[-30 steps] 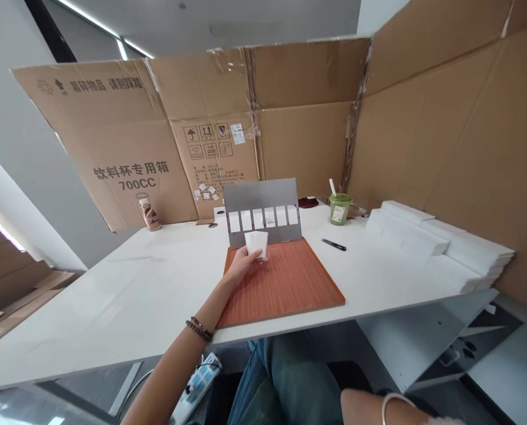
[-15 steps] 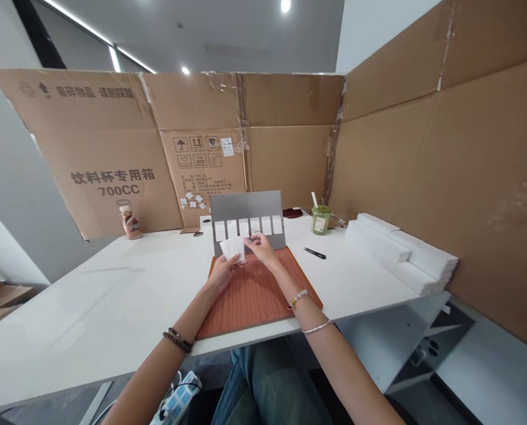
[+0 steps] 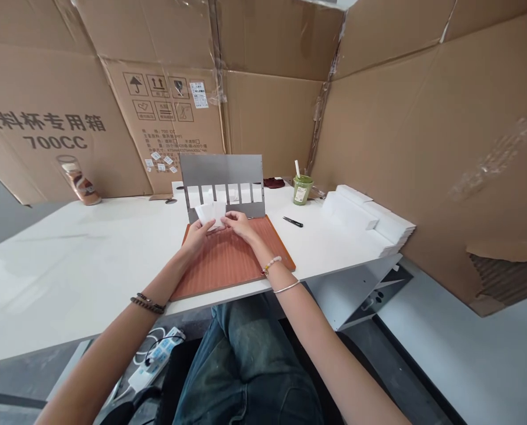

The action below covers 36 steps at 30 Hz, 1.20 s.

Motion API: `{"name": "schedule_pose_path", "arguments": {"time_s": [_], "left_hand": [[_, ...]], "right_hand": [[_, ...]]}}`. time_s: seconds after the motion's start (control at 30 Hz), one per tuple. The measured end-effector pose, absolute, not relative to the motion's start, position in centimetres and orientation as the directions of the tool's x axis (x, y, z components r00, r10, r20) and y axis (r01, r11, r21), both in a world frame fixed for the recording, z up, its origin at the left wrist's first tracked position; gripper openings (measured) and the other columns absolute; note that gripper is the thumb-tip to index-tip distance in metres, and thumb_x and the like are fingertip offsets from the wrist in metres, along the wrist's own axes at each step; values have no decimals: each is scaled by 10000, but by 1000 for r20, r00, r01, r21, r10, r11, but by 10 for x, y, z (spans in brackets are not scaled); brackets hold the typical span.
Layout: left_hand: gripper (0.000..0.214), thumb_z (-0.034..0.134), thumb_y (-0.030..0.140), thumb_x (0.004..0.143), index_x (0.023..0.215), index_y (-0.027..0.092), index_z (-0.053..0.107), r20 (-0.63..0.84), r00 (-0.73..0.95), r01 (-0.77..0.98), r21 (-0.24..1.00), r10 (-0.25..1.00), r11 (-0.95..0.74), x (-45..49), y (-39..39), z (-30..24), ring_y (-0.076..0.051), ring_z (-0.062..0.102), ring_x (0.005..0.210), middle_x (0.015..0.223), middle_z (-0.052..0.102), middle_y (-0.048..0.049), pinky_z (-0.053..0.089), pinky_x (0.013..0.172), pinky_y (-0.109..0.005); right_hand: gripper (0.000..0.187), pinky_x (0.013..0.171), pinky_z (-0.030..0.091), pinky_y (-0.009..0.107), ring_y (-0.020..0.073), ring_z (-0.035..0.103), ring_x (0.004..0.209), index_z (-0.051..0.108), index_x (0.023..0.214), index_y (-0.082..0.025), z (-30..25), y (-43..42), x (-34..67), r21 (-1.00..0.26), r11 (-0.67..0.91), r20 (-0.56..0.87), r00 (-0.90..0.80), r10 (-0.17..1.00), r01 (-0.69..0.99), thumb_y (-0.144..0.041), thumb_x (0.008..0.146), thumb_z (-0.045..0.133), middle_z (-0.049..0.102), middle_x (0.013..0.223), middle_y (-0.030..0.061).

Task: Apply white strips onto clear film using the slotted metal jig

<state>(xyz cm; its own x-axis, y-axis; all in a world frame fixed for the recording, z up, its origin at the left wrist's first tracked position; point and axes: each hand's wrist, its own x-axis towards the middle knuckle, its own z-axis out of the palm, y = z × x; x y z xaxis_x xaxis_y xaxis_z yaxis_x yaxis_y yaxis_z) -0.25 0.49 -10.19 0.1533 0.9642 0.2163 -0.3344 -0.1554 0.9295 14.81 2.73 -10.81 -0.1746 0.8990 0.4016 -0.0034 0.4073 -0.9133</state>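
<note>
The left hand (image 3: 196, 235) is clamped on fanned white slips (image 3: 210, 212) above the reddish-brown board (image 3: 236, 260); the right hand (image 3: 240, 225) is at their right edge, its grip unclear. A grey slotted panel (image 3: 221, 169) stands beyond. Rightward on the counter (image 3: 99, 260): a black slim tool (image 3: 293, 222), then a green cup (image 3: 301, 192) farther off.

left forearm (image 3: 113, 345) and right forearm (image 3: 320, 333) reach forward, converging, hands near each other. left hand (image 3: 196, 236) in pinching grip, thumb uppermost. right hand (image 3: 240, 224) just beside it, fingers bent and pointing toward left hand. wrists roughly straight.
</note>
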Motion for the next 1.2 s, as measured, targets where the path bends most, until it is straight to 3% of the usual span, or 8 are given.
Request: {"name": "schedule_pose_path", "arguments": {"time_s": [0.2,0.6,0.73,0.87,0.97,1.07,1.2], "left_hand": [[224,602,107,739,952,66,657,196,118,-328,933,974,-148,1,0,-97,-206,709,794,890,733,-123,548,880,-358],[246,549,78,797,1041,81,579,122,133,-273,959,984,-82,-2,6,-103,-170,692,699,869,714,-92,557,712,-304],[251,562,144,851,1098,107,551,115,239,-282,958,964,-45,-1,3,-102,-162,675,732,892,693,-71,544,717,-313],[229,533,319,920,1015,117,586,81,296,-254,967,952,-3,0,0,-100,-134,627,713,870,646,-39,536,665,-300],[251,533,357,924,998,123,586,77,274,-208,978,959,-20,2,0,-101,-112,587,671,850,614,-22,519,616,-271],[266,524,375,927,998,125,584,57,240,-108,994,969,-31,4,-1,-103,-108,572,661,848,602,-21,509,596,-262],[324,504,403,929,1105,134,550,107,118,83,990,987,-117,6,-8,-97,-158,603,797,983,604,-62,528,699,-337]], "right_hand": [[198,712,502,302,131,585,755,588,854,-126,-111,35,149,-922,387,384,-96,918,16,-317,909,583,597,839,6],[196,706,524,305,136,602,777,602,930,-122,-112,33,148,-943,332,330,-75,941,19,-316,917,576,614,895,21],[189,716,525,309,137,607,783,607,913,-121,-112,28,147,-943,332,330,-99,939,2,-309,912,585,621,891,21],[167,742,521,320,147,603,828,605,926,-123,-113,25,141,-945,326,324,-94,941,4,-285,888,619,618,931,28],[181,706,527,302,137,603,798,594,989,-128,-114,22,136,-957,291,288,-148,946,3,-280,893,614,613,951,31],[176,649,524,269,115,597,717,602,934,-120,-113,16,133,-966,260,251,-239,938,7,-294,906,598,614,865,11],[208,601,517,248,101,584,665,597,945,-122,-112,11,131,-972,236,223,-267,937,18,-326,927,564,606,833,7]]}}
